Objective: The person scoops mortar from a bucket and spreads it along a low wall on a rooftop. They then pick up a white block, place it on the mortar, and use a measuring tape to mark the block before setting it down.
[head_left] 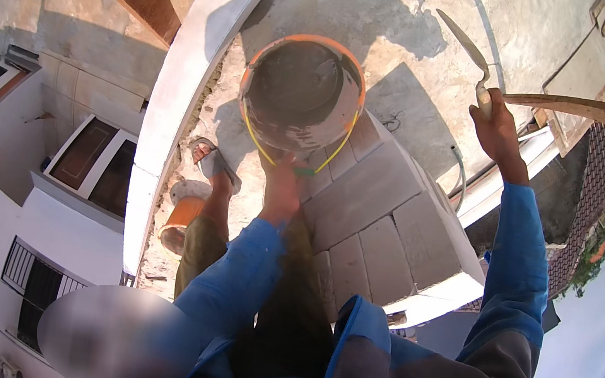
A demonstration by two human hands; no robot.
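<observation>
Well, from my end the head camera gives me both hands. The right hand (497, 130) is closed around the wooden grip of a trowel (471, 45), held out at arm's length, blade angled up and to the left, well apart from the bucket. The bucket (309, 37), orange-rimmed, is ahead of the body, with the white ledge (189, 102) to its left and the blocks (374, 207) to its lower right; I cannot make out what bears its weight. Grey mortar (293, 78) lies inside it. Its yellow handle (335, 153) hangs toward the body, with a green sleeve (306, 172) on it.

The left hand (280, 192) is at the bucket's near side, beside that sleeve; its fingers are largely hidden from me, so I can't tell whether they grip. Below and to the left I see a sandalled foot (207, 157) and an orange tub (183, 220).
</observation>
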